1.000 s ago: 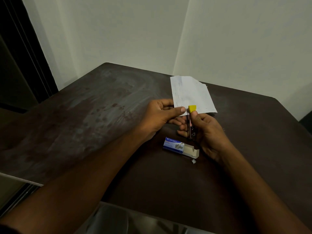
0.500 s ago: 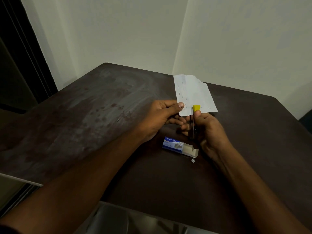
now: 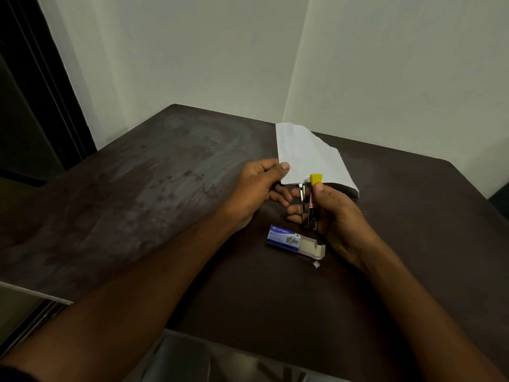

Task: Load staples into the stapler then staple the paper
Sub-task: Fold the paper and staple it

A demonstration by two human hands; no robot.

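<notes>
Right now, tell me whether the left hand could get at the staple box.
Probably not yet: the left hand pinches the paper. The staple box lies uncovered on the table just below it.

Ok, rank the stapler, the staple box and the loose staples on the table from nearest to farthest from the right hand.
1. stapler: gripped in the right hand.
2. staple box: on the table, just left of the wrist.
3. loose staples: just past the box's open end, toward the camera; close to call.
</notes>
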